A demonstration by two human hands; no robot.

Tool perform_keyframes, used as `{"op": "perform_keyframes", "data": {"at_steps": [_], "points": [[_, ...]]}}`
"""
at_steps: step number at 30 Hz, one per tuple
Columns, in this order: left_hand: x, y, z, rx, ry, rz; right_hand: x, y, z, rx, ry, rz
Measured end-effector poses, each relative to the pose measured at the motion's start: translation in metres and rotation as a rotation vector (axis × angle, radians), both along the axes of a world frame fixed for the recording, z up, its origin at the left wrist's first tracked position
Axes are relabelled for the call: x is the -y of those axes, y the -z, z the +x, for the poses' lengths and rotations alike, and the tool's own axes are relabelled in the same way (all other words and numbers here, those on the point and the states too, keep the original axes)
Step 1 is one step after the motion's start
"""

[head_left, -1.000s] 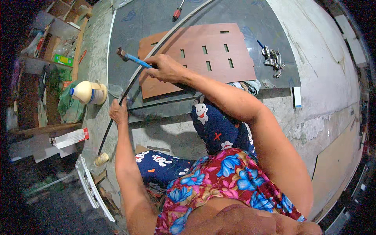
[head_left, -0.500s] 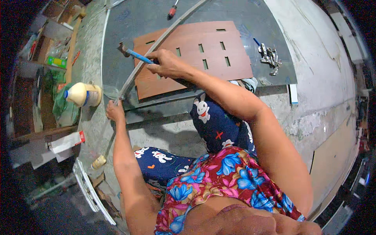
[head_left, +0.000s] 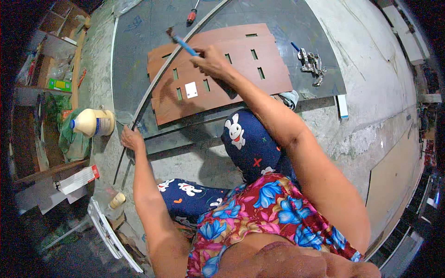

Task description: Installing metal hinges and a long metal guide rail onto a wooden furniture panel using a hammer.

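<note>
My left hand (head_left: 132, 138) is closed around a long thin grey metal strip (head_left: 158, 78) near its lower end. The strip runs diagonally over the left edge of a brown slotted board (head_left: 218, 95) and out past the top of the view. In my right hand (head_left: 214, 63) is a hammer (head_left: 186, 47), gripped by its blue handle. Its head is raised beyond the strip, over the dark grey sheet (head_left: 139, 51) under the board. On the board, near the slots, lies a small white card (head_left: 191, 90).
Beyond the strip lies a screwdriver (head_left: 191, 17) with a red and black handle. Several metal hinges (head_left: 310, 65) are piled at the sheet's right. A cream-coloured jug (head_left: 94, 123) stands left of my left hand, before cluttered shelves (head_left: 60, 99). White strips (head_left: 109, 234) lie at lower left.
The hammer has gone up and away from me, with its head now past the strip. The white card has come into sight. My left hand still holds the strip. The view has shifted slightly.
</note>
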State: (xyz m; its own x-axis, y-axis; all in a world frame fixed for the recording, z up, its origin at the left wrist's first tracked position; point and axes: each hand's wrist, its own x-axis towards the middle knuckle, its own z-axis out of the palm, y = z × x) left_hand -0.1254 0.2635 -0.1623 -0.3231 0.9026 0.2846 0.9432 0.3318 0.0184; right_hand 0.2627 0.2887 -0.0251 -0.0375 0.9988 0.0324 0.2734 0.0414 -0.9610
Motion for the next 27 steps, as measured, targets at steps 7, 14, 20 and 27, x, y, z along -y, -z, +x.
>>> {"op": "perform_keyframes", "data": {"at_steps": [7,14,20,27], "points": [[0.018,-0.018,0.007,0.041,0.158,0.054,0.027,0.069,0.092,0.484,0.52,0.144],[0.033,-0.03,0.024,0.189,0.266,0.044,0.092,0.118,0.181,0.762,0.721,0.039],[0.036,-0.027,0.022,0.22,0.317,0.032,0.105,0.134,0.216,0.882,0.775,-0.04],[0.033,-0.022,0.025,0.286,0.317,-0.063,0.106,0.143,0.235,0.967,0.797,-0.096]]}}
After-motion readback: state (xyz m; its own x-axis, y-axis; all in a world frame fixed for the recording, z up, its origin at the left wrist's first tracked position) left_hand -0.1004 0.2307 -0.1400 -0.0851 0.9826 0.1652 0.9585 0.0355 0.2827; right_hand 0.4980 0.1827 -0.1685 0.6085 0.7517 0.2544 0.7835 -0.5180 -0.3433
